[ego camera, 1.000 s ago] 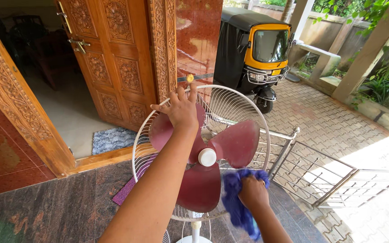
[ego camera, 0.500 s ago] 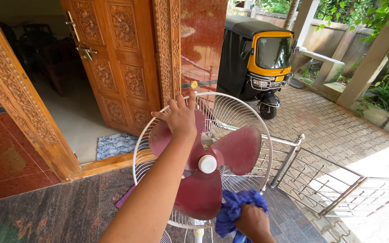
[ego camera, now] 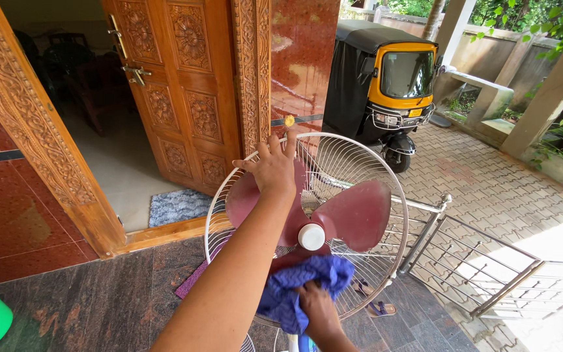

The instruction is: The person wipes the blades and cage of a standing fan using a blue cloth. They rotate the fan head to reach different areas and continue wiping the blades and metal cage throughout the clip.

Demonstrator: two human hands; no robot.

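front guard off the pedestal fan (ego camera: pixel 307 228). left hand (ego camera: pixel 274 168), fingers spread, steadied the upper maroon blade (ego camera: pixel 245 199). right hand (ego camera: pixel 317 309) gripped a blue cloth (ego camera: pixel 298 287) closed against the lower blade. right blade (ego camera: pixel 360 212) looked unwiped; wiping seemed midway.

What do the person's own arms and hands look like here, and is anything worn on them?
Both arms are bare: no sleeve, glove, watch, bracelet or ring shows. The left hand has a long bare forearm that runs up from the bottom edge of the picture. Of the right hand only the back and a short piece of wrist show, also uncovered. No markings can be seen on either.
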